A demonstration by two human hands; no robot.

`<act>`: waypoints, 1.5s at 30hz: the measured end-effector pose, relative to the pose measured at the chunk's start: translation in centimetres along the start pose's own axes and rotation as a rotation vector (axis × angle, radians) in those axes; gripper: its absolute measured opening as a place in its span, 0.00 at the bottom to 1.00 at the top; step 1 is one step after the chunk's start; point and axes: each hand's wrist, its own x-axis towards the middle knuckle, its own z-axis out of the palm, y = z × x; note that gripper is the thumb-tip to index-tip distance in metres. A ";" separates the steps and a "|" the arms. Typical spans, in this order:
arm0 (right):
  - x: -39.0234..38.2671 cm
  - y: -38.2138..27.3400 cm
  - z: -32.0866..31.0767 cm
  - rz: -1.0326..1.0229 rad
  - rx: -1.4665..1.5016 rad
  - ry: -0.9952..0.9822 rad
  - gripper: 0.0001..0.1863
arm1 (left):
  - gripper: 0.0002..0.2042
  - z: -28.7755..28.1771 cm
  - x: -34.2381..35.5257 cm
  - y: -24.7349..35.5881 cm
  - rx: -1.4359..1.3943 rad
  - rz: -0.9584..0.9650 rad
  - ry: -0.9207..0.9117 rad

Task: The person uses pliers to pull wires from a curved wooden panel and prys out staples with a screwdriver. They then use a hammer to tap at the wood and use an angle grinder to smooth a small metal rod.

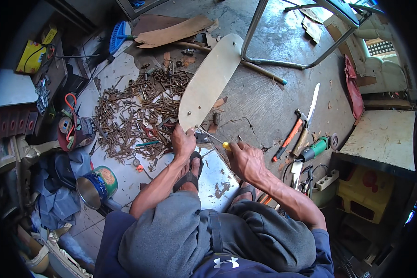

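A long beige panel (211,78) with rounded ends slants away from me, its far end by a metal chair frame. My left hand (183,142) is closed on its near end, close to a small bolt (189,113) in the face. In my right hand (246,160) is a screwdriver (226,146) with a yellow handle. Its thin shaft points left toward a fastener (197,127) at the panel's near edge; whether the tip is seated there I cannot tell. Pliers (202,137) lie below the shaft, partly hidden by my left hand.
Rusty screws and nails (143,99) are heaped left of the panel. A hammer (289,134), a long blade (314,104) and a green angle grinder (319,147) lie to the right. The chair frame (306,65) stands beyond. An open tin (95,185) lies at left.
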 end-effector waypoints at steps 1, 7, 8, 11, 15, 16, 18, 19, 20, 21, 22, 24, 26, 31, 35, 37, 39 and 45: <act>0.8 -0.4 -0.9 0.147 0.158 -0.170 0.16 | 0.13 0.0 0.1 -0.4 0.000 0.002 0.008; -0.2 0.6 1.3 -0.044 0.225 0.170 0.14 | 0.13 0.3 -0.1 -0.2 -0.020 0.029 0.028; -0.2 0.2 1.2 -0.010 0.165 0.153 0.14 | 0.13 0.3 -0.1 -0.3 -0.016 0.047 0.040; -0.2 -0.2 0.8 0.105 0.109 0.081 0.13 | 0.13 0.3 0.0 -0.4 0.011 0.036 0.033; 0.5 0.2 0.3 0.294 0.604 -0.107 0.16 | 0.13 0.2 0.0 -0.1 -0.004 0.014 0.021; 0.1 0.4 1.1 0.186 0.474 0.005 0.17 | 0.13 0.1 0.0 -0.1 0.002 -0.002 0.012; -0.6 0.7 2.1 -0.029 0.209 0.225 0.18 | 0.14 0.1 0.0 -0.1 0.015 -0.013 0.006; -0.6 0.5 1.5 0.018 0.177 0.135 0.18 | 0.14 0.1 0.0 0.0 0.018 -0.009 0.011; -0.4 0.3 1.0 0.102 0.232 0.046 0.18 | 0.14 0.0 0.0 0.2 0.020 -0.005 0.015; -0.1 0.1 0.5 0.185 0.287 -0.043 0.18 | 0.14 -0.1 0.0 0.2 0.030 -0.012 0.009; 0.3 0.1 0.1 0.269 0.340 -0.130 0.18 | 0.14 -0.1 0.0 0.3 0.039 -0.017 0.003; 0.6 0.9 0.5 0.255 0.448 -0.090 0.17 | 0.14 -0.1 0.0 0.5 0.047 -0.015 0.002; -0.5 0.5 1.4 0.050 0.381 0.167 0.16 | 0.13 0.1 -0.1 0.2 0.058 -0.009 0.012; 0.0 0.0 0.2 0.274 0.417 -0.103 0.24 | 0.14 0.1 0.1 -0.4 -0.001 0.027 0.032; -0.1 0.2 0.2 0.161 0.442 0.055 0.19 | 0.14 -0.2 -0.3 0.7 0.021 -0.010 0.014; -0.7 0.4 1.4 -0.007 0.266 0.245 0.20 | 0.14 -0.1 -0.3 0.5 0.045 -0.015 0.014; -0.6 0.4 1.0 0.170 0.313 0.055 0.21 | 0.14 0.0 -0.2 0.2 0.042 -0.006 0.014; -0.2 1.4 1.2 0.097 0.425 0.074 0.22 | 0.14 0.0 -0.1 -0.2 0.058 -0.004 0.019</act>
